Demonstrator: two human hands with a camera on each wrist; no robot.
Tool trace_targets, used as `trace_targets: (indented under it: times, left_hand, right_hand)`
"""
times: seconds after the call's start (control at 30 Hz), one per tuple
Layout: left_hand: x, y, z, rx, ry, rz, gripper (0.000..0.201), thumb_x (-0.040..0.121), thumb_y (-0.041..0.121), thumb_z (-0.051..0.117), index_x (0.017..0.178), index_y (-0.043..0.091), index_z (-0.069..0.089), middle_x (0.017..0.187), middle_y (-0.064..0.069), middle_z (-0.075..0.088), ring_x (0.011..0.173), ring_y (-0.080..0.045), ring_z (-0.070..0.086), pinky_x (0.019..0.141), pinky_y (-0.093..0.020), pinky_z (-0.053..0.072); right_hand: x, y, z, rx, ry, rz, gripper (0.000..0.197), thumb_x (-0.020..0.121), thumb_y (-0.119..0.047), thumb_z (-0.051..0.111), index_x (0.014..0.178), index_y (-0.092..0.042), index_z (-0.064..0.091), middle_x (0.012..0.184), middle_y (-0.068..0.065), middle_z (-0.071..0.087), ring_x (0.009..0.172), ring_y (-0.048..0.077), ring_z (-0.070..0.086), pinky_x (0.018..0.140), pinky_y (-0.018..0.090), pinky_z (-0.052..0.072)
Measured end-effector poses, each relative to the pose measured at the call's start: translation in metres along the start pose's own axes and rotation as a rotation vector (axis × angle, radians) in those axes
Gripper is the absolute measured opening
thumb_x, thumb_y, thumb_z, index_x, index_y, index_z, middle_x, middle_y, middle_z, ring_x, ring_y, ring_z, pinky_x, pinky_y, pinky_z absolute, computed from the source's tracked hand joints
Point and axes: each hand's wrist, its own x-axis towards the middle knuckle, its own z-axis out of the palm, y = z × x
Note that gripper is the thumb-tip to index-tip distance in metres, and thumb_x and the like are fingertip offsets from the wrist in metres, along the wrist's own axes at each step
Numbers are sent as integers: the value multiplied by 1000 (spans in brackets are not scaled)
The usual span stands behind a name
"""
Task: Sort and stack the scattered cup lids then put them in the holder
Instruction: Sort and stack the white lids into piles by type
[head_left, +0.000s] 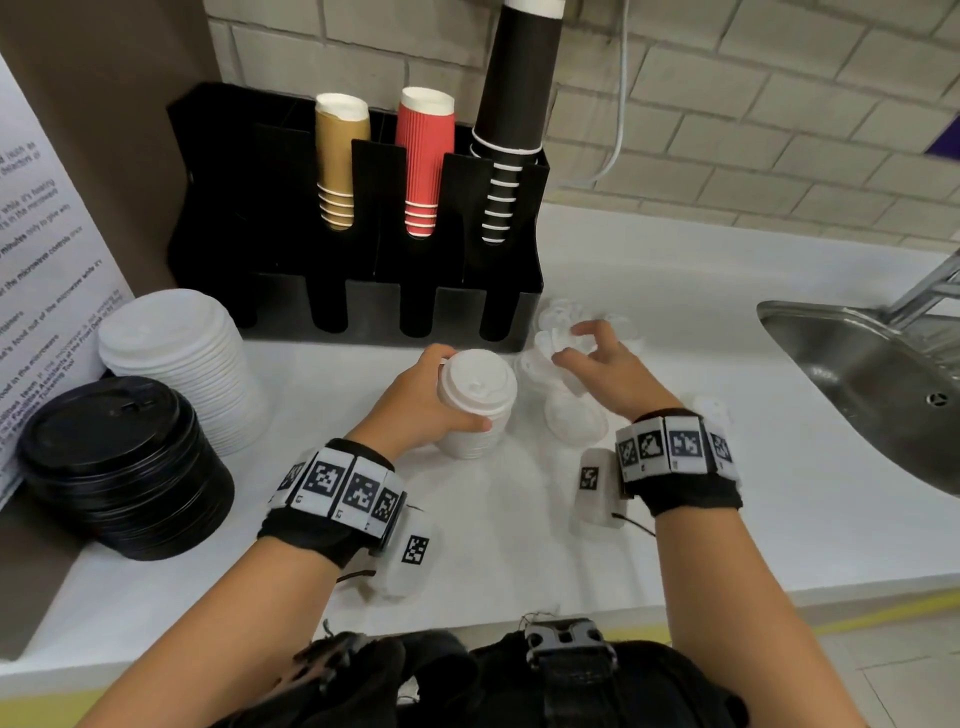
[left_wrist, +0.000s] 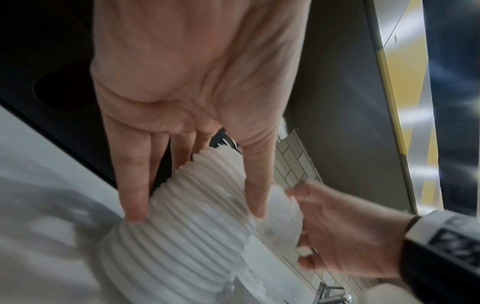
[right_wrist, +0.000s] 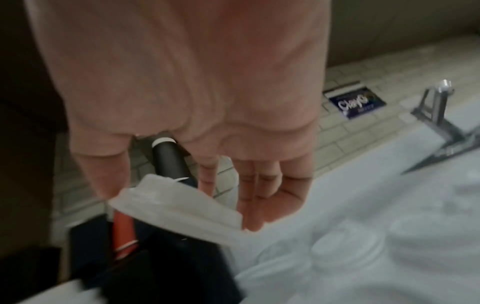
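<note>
Head view: on the white counter (head_left: 675, 322), in front of the black holder (head_left: 358, 306), a stack of white lids (head_left: 475, 410) is gripped by the left hand (head_left: 415, 405); one clear lid (right_wrist: 176, 205) is pinched by the right hand (head_left: 602, 364) above scattered clear lids (head_left: 571, 421)

A white countertop (head_left: 675, 312) runs along a wall of pale rectangular tiles (head_left: 753, 104), with a thin white cable (head_left: 621, 104) hanging down the tiles. At the right a stainless-steel sink (head_left: 857, 374) is set into the counter, its metal tap (head_left: 930, 286) angled over the basin. A brown panel (head_left: 104, 130) closes the left side, bearing a white printed notice (head_left: 36, 260).
</note>
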Motion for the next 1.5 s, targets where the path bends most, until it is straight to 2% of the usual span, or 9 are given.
trace_targets:
  times: [0.1, 0.2, 0.3, 0.7, 0.9, 1.07, 1.23, 1.37, 1.5]
  left_hand:
    - [2, -1, 4, -7, 10, 4, 77, 66, 26, 89, 125, 28, 40, 112, 13, 53, 104, -13, 54, 88, -33, 49]
    - [1, -1, 7, -39, 15, 18, 76, 64, 27, 90, 123, 31, 42, 107, 20, 54, 97, -2, 56, 77, -24, 50]
    - [0, -2, 9, -63, 19, 26, 77, 63, 26, 90, 123, 34, 43, 107, 21, 56, 98, 1, 56, 76, -20, 49]
    - [0, -8, 14, -130, 41, 42, 70, 67, 22, 89, 126, 31, 53, 113, 15, 62, 103, -3, 59, 82, -20, 50]
    - [1, -8, 12, -118, 27, 47, 69, 65, 23, 90, 123, 32, 53, 113, 18, 60, 108, -5, 57, 82, -18, 49]
    - [1, -6, 10, -91, 22, -1, 94, 61, 28, 92, 138, 35, 38, 116, 20, 49, 113, -12, 49, 90, -29, 44]
    - [3, -4, 13, -71, 33, 33, 90, 66, 28, 89, 141, 33, 38, 127, 12, 48, 118, -15, 46, 96, -33, 42]
    - [5, -3, 14, -64, 36, 46, 80, 67, 26, 88, 134, 31, 45, 128, 9, 54, 120, -15, 48, 100, -37, 45]
    - [6, -3, 13, -70, 41, 42, 78, 67, 26, 88, 133, 31, 47, 124, 12, 54, 118, -14, 49, 98, -34, 45]
  right_hand:
    - [-20, -12, 21, 176, -43, -191, 39, 85, -30, 68, 120, -31, 51, 108, -4, 56, 94, 12, 56, 70, 16, 42]
    - [-30, -17, 39, 183, -55, -346, 43, 80, -21, 75, 119, -27, 57, 114, -6, 57, 103, 9, 55, 85, 24, 47]
    - [-31, -19, 46, 154, -38, -342, 48, 77, -21, 76, 121, -27, 58, 116, 0, 53, 109, 15, 52, 93, 33, 48]
    - [-28, -23, 48, -42, -57, -461, 50, 71, -17, 81, 118, -24, 65, 120, 0, 46, 118, 18, 43, 103, 28, 37]
    - [-26, -14, 42, -17, -132, -466, 39, 77, -24, 79, 115, -28, 67, 122, -4, 46, 115, 8, 43, 87, 14, 35]
    - [-14, 3, 16, -12, 32, -298, 28, 84, -31, 72, 109, -24, 63, 116, -3, 50, 113, 17, 51, 93, 25, 39]
    - [6, 16, 4, -596, -248, 139, 68, 68, -40, 83, 118, -18, 43, 118, 6, 46, 111, 27, 50, 87, 38, 46]
    - [13, 16, 8, -635, -303, 102, 71, 71, -31, 82, 123, -12, 37, 107, 6, 55, 90, 22, 54, 74, 33, 46]
    - [12, 11, -6, -537, -262, 20, 69, 72, -32, 78, 124, -30, 33, 93, 0, 48, 76, 18, 53, 58, 27, 39]
